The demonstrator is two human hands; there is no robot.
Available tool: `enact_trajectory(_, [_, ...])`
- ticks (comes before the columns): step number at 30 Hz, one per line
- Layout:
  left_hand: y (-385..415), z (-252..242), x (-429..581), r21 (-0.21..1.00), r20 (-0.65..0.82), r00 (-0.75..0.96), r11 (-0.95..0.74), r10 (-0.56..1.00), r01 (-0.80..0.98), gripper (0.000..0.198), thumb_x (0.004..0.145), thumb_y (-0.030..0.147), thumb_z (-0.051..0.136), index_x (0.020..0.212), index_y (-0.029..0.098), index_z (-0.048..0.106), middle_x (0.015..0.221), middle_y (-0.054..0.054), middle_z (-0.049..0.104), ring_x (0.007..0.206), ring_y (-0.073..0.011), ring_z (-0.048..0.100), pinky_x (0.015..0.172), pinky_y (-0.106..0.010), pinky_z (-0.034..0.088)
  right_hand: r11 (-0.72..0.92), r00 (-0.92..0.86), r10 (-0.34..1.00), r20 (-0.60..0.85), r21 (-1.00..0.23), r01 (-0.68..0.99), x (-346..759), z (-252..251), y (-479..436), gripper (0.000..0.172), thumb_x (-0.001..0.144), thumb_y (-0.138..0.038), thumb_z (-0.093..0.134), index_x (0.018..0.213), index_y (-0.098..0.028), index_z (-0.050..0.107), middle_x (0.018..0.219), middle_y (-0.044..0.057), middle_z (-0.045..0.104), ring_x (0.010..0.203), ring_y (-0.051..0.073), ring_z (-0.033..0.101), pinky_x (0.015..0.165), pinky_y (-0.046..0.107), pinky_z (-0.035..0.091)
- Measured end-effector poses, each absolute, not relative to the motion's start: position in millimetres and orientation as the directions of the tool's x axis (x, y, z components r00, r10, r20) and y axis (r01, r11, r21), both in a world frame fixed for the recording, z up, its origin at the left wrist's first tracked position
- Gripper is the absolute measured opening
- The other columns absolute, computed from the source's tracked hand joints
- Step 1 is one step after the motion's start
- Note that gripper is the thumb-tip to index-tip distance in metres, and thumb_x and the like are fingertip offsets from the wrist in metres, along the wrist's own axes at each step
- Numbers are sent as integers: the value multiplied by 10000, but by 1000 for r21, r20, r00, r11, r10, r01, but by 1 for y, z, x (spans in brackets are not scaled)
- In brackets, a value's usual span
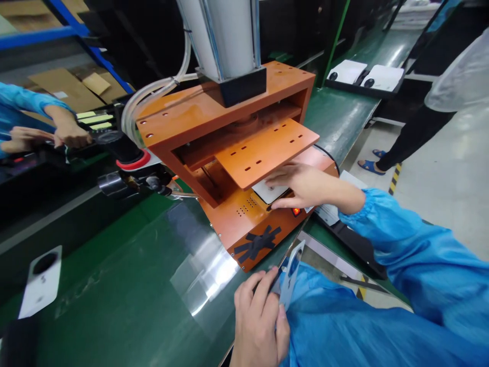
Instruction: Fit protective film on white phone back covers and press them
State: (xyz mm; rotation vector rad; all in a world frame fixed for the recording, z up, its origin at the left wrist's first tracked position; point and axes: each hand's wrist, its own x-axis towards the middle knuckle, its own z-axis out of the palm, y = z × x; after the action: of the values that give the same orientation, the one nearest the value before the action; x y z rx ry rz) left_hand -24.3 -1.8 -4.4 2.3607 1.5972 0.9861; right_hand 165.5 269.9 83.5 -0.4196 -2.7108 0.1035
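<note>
My left hand [257,318] is at the bottom centre, its fingers closed around a thin phone back cover [293,272] with a dark round camera area, held on edge. Ahead of it stands an orange press machine [229,224]. My right hand [303,187] reaches in under the press's raised plate [269,153], fingers stretched out and apart. They touch a white phone back cover [269,192] with a dark edge, lying flat on the press bed. The plate hides part of this cover and some fingertips.
Another white cover [40,288] lies on the green bench [126,270] at left. A black tray [362,84] with white covers is at back right. Left, a co-worker's hands [69,127] are beside a black-and-red tool [132,158]. A person's legs [410,137] show at right.
</note>
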Motion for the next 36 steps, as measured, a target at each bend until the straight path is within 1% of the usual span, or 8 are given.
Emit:
enact_trajectory(3, [7,-2,-27,311,471,265,-439,841,843,137,855,116,494,834,203,597,1483,-102,575,1344,-310,473,1011,-467,336,903,-708,419,569,-181,389,177,58,251,426,1007,-512,534,1227,-176,674,1340,134,649,1282,277,588,1110,490,451])
enact_trajectory(8, [25,-13,-33,137,560,290,-432,776,891,133,862,194,525,731,216,537,1467,-92,596,1347,-307,493,955,-423,337,539,5,585,811,-393,745,237,-15,212,311,1014,-231,462,1246,-214,668,1192,120,644,1144,263,605,1017,478,478])
enact_trajectory(18, [24,-16,-34,242,500,194,-352,844,904,169,890,167,483,735,216,527,1480,-16,589,1318,-277,550,948,-427,329,570,-246,616,748,-209,795,282,-40,211,473,950,-85,448,1332,-295,632,1288,115,610,1175,269,578,959,483,498])
enact_trajectory(23, [12,-20,-17,311,626,171,-445,761,840,168,869,149,447,750,227,537,1311,-75,698,1220,-295,582,900,-455,363,650,-236,745,624,-599,468,263,-32,137,330,960,-372,589,1254,-227,618,1135,122,647,1044,258,622,897,443,538])
enact_trajectory(25, [9,-26,0,374,615,171,-476,770,796,202,878,150,424,837,233,604,1201,-78,731,1201,-301,584,922,-475,375,492,-399,832,385,-845,209,246,-38,89,457,942,-531,602,1250,-194,589,1067,108,671,934,221,656,795,365,570])
enact_trajectory(28, [6,-38,24,458,507,220,-477,833,750,243,929,187,428,998,228,657,1299,-91,684,1242,-299,573,973,-484,402,135,-437,899,42,-974,182,235,-54,48,426,971,-538,570,1185,-169,588,1038,96,715,899,190,696,757,301,583])
enact_trajectory(32, [-1,-57,28,526,406,290,-481,867,701,376,1011,384,428,1282,199,610,1469,-148,560,1253,-282,593,961,-436,492,14,8,1000,29,-685,729,308,-81,76,367,1032,-477,430,1138,-178,615,1036,89,751,882,190,722,767,304,590])
enact_trajectory(36, [-18,-71,10,571,481,297,-552,825,608,184,986,213,522,1051,243,691,1145,-67,746,995,-186,705,865,-305,528,-143,188,981,55,-455,879,426,-103,111,319,987,-377,480,1080,-149,682,1103,172,747,972,266,711,907,401,549])
